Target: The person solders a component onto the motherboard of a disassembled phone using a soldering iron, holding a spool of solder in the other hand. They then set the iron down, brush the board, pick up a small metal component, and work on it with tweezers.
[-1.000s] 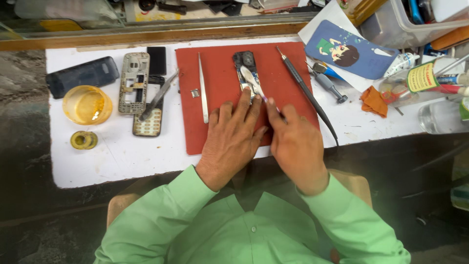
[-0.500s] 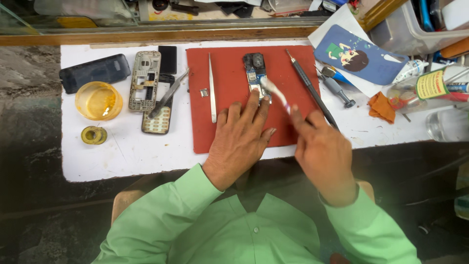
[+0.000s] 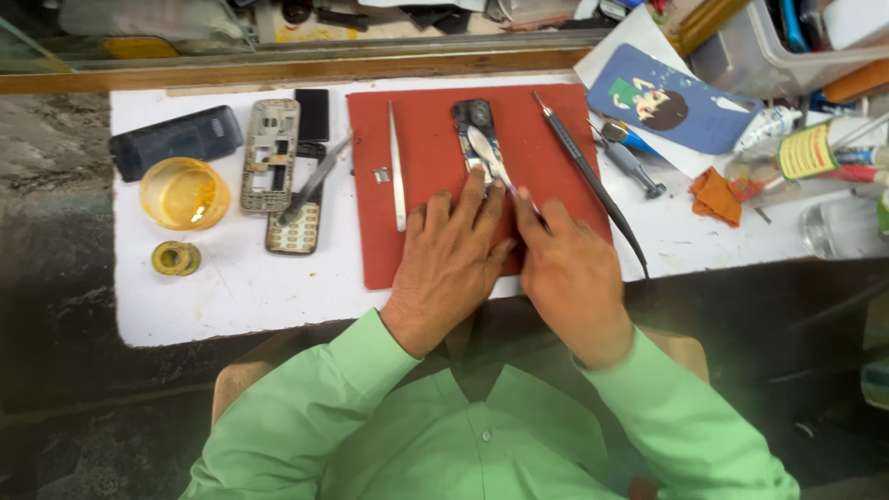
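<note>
A small dismantled phone [image 3: 474, 131] lies on a red mat [image 3: 426, 120] on the white table. My left hand [image 3: 454, 259] rests flat on the mat, its fingertips on the phone's near end. Beside it my right hand [image 3: 569, 273] grips a thin metal tool [image 3: 489, 156] whose tip lies over the phone's middle. Silver tweezers [image 3: 396, 167] and a small square part [image 3: 381, 175] lie on the mat's left side. A long dark probe [image 3: 588, 176] runs along its right edge.
Left of the mat lie a phone frame [image 3: 270, 153], a keypad board [image 3: 294, 227], a dark back cover [image 3: 176, 139], a yellow dish [image 3: 183, 193] and a tape roll [image 3: 175, 257]. Right are a screwdriver [image 3: 630, 157], blue card [image 3: 671, 97], orange cloth [image 3: 715, 194], tubes and a clear bin [image 3: 787, 46].
My right hand swung out to the right with the tool, then came back in beside my left hand. The tool's tip now lies over the phone again.
</note>
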{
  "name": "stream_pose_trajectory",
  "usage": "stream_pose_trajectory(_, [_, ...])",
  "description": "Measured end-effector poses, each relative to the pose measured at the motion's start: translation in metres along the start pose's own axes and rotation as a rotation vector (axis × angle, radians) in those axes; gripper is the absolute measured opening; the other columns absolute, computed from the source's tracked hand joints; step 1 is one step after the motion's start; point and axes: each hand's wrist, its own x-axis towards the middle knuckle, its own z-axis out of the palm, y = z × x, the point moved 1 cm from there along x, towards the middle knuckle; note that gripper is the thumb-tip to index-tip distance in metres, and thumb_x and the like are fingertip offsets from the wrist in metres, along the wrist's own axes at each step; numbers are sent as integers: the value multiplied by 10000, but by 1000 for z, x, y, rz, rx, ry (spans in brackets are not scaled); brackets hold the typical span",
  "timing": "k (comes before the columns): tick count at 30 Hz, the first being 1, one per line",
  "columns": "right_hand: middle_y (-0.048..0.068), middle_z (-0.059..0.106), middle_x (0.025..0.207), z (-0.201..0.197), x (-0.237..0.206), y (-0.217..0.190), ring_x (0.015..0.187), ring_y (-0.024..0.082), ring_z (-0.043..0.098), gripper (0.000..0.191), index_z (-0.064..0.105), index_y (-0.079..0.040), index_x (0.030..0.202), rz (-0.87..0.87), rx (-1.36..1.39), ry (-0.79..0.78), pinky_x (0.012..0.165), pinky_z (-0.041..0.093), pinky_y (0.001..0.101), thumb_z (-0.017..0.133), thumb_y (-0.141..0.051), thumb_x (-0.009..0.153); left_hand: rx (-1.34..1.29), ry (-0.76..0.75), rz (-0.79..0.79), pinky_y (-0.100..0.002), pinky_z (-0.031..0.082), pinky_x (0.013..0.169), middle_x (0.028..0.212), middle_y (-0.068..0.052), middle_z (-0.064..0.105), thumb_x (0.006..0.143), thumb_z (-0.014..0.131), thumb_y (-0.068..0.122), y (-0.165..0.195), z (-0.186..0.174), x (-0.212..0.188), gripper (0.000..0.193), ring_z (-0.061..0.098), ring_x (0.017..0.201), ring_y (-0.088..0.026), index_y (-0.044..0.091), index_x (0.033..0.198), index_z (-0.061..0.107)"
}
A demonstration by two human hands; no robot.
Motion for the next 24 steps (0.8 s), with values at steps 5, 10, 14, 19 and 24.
stream_pose_trajectory(5, [88, 599, 880, -13, -2, 10, 687, 300, 649, 498, 702, -132, 1327, 119, 62, -143, 582, 515, 443, 639, -24, 844, 18, -7, 2, -446, 455, 927, 1493, -151, 490, 925, 676, 391, 0, 0, 0, 626, 518, 1056, -302, 29, 1426, 571])
stream_pose_trajectory(10, [112, 610, 959, 3, -9, 7, 705, 302, 644, 497, 674, -52, 1334, 50, 33, -24, 606, 532, 432, 642, -25, 839, 8, -14, -1, -446, 457, 932, 1498, -145, 495, 930, 672, 392, 1, 0, 0, 625, 517, 1062, -303, 33, 1431, 568])
stream_pose_trajectory(14, [113, 606, 878, 0, -22, 16, 655, 310, 641, 533, 682, -83, 1330, 121, 116, -191, 568, 509, 452, 640, -13, 803, 23, 5, 2, -448, 458, 944, 1500, -146, 498, 939, 676, 395, 0, 0, -2, 619, 515, 1078, -293, 31, 1428, 568])
stream_pose_trajectory(19, [127, 600, 977, 25, -6, 8, 729, 308, 643, 546, 640, -25, 1375, 68, 65, -30, 645, 538, 421, 652, -39, 829, 16, 16, 4, -451, 457, 929, 1491, -138, 496, 926, 688, 392, 4, 3, -2, 618, 506, 1087, -310, 46, 1426, 577])
stream_pose_trajectory(24, [128, 584, 947, 20, -27, 0, 708, 310, 654, 568, 626, -49, 1386, 92, 54, -141, 604, 533, 431, 660, -60, 819, 18, 2, 1, -449, 458, 922, 1509, -147, 487, 912, 694, 376, 1, 2, -1, 613, 502, 1079, -309, 37, 1409, 575])
